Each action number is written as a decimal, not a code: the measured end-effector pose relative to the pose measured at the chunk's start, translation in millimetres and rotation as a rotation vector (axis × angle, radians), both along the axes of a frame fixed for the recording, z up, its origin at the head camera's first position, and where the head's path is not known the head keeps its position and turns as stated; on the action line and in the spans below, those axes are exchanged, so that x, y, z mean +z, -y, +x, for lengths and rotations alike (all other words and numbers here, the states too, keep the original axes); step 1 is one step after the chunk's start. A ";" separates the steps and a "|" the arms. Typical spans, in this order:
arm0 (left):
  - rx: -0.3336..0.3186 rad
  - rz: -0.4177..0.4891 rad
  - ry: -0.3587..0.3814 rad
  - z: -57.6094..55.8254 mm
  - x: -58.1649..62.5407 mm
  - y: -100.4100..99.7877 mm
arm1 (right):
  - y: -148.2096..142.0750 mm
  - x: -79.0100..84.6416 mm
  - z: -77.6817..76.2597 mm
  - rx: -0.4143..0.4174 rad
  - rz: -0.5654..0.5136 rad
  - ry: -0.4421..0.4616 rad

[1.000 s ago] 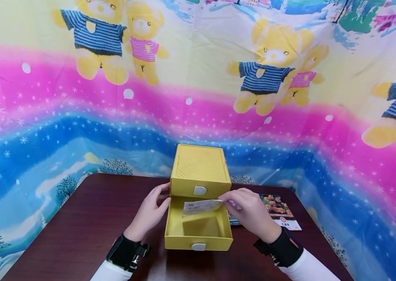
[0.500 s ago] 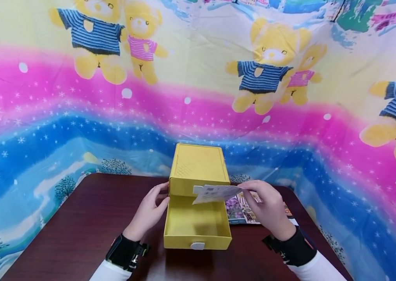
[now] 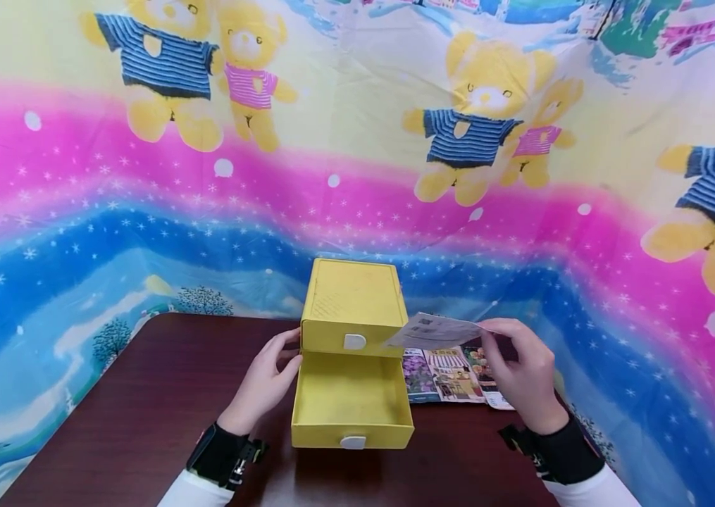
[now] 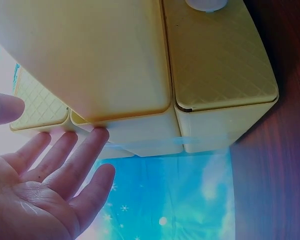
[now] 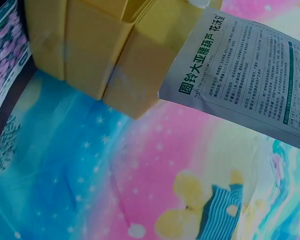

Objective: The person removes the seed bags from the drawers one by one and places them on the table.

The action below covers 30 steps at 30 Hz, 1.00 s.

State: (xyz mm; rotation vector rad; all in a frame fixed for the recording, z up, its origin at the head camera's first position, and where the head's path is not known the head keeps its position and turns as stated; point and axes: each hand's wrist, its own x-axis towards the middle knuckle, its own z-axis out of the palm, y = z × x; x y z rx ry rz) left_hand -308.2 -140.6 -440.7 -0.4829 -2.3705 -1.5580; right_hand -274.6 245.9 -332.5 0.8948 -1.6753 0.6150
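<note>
A yellow drawer cabinet [image 3: 357, 292] stands at the middle of the table, one drawer [image 3: 319, 435] pulled out below the top one. Its inside shows bare. My left hand [image 3: 263, 384] is at the cabinet's left side; in the left wrist view its loosely extended fingers [image 4: 82, 160] touch the cabinet edge, thumb apart. To the right, my right hand [image 3: 525, 370] pinches a printed seed packet [image 3: 436, 329] by one end between thumb and fingers. The packet's text side [image 5: 240, 75] shows in the right wrist view, while the hand itself is out of that view.
Several picture packets [image 3: 449, 375] with flowers lie on the dark table [image 3: 205, 380] right of the cabinet, partly behind the right hand. Below the pulled-out drawer, another closed drawer front [image 4: 220, 55] shows in the left wrist view. A printed bear curtain [image 3: 344, 141] hangs behind.
My right hand has lifted the seed packet up out of the drawer and carried it right, over the other packets. The left hand has stayed at the cabinet's side.
</note>
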 end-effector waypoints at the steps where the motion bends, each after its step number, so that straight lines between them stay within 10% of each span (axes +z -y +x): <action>1: 0.001 -0.001 -0.003 0.0 -0.1 -0.1 | -2.8 -0.4 0.0 -0.005 -0.007 0.004; 10: -0.010 0.009 -0.003 0.4 -0.4 0.6 | -29.7 -15.1 -3.7 -0.097 -0.055 0.014; 30: -0.016 0.005 0.009 1.9 1.7 0.1 | -49.1 -79.8 3.6 -0.261 0.073 0.339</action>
